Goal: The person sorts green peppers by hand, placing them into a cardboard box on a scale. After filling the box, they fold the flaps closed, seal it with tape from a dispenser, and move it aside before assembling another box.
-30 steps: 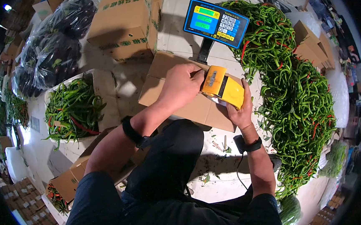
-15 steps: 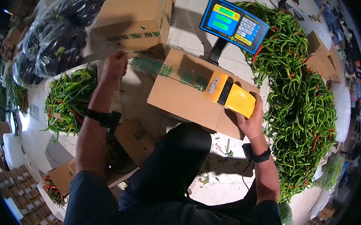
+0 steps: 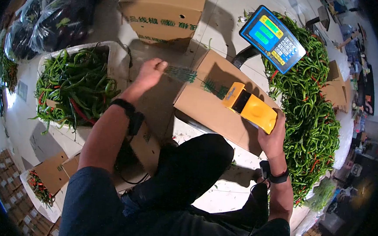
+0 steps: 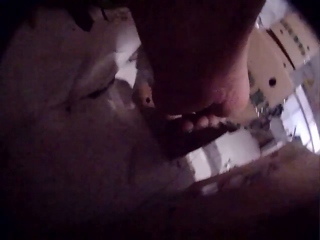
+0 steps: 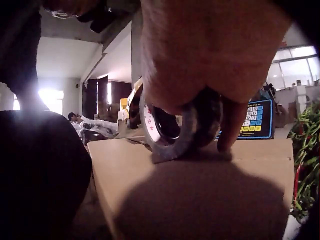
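Left hand (image 3: 149,74): has moved from dispenser (image 3: 259,113) past carton (image 3: 211,108) edge, pinching tape (image 3: 181,73)
Right hand (image 3: 271,139): clamped round dispenser, atop carton
Tape: likely limp, sticky; pinch its end
Dispenser: probably stiff, light; grip rear

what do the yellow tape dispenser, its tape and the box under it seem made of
Yellow tape dispenser: probably hard plastic, given its smooth, slightly glossy shell. Tape: likely thin plastic film, see-through with green print. Box: apparently cardboard, matte brown with straight folded edges.
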A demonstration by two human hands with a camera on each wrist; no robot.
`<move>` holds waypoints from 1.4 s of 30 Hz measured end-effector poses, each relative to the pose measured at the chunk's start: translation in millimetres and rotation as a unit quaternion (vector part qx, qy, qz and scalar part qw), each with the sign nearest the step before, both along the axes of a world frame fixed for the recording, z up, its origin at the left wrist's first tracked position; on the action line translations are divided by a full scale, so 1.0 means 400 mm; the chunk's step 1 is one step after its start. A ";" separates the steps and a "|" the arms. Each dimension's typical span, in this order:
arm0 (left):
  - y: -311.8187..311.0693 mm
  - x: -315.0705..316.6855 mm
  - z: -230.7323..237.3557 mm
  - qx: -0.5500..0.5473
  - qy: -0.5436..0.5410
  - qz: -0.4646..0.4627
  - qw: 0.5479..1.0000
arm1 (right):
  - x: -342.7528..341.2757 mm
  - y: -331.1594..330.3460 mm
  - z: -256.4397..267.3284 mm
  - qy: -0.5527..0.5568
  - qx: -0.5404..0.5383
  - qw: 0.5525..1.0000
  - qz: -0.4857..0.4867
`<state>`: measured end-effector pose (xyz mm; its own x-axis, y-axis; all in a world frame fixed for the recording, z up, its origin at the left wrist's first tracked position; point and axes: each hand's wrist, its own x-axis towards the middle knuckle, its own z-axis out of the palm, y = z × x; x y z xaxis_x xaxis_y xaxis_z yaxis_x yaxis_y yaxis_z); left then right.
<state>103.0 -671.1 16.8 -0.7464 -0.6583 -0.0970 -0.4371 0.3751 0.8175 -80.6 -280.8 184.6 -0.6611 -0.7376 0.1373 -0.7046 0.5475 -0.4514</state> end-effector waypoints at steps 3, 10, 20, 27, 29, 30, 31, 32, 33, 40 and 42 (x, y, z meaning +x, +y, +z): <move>0.071 -0.062 -0.154 -0.095 -0.015 -0.113 0.989 | -0.002 0.007 -0.014 -0.011 -0.005 1.000 -0.026; 0.127 -0.076 -0.209 -0.052 -0.320 -0.320 0.890 | -0.005 0.022 -0.036 0.013 -0.018 1.000 -0.015; 0.163 -0.212 0.115 0.653 0.085 -0.079 0.748 | -0.018 0.036 -0.057 0.037 -0.024 0.999 0.003; 0.115 -0.227 -0.161 0.440 0.071 -0.101 0.890 | -0.017 0.031 -0.045 0.005 -0.054 0.998 0.016; 0.107 -0.224 -0.183 0.284 0.038 -0.084 0.954 | -0.019 0.026 -0.035 -0.005 -0.062 0.998 0.012; 0.075 -0.229 -0.171 0.304 0.122 -0.066 0.942 | -0.023 0.022 -0.037 -0.013 -0.068 0.997 0.022; 0.046 -0.241 -0.088 0.322 0.207 -0.046 0.923 | -0.025 0.021 -0.041 -0.014 -0.076 0.997 0.017; 0.051 -0.231 0.102 0.339 0.164 -0.039 0.925 | -0.027 0.021 -0.043 -0.014 -0.078 0.997 0.015; 0.035 -0.239 0.176 0.264 0.138 -0.101 0.949 | -0.028 0.020 -0.043 -0.017 -0.079 0.997 0.014; -0.023 -0.323 0.301 -0.276 0.070 -0.392 0.875 | -0.026 0.027 -0.041 -0.021 -0.084 0.996 0.026; -0.019 -0.319 0.324 -0.324 0.001 -0.409 0.853 | -0.029 0.026 -0.046 -0.021 -0.092 0.995 0.023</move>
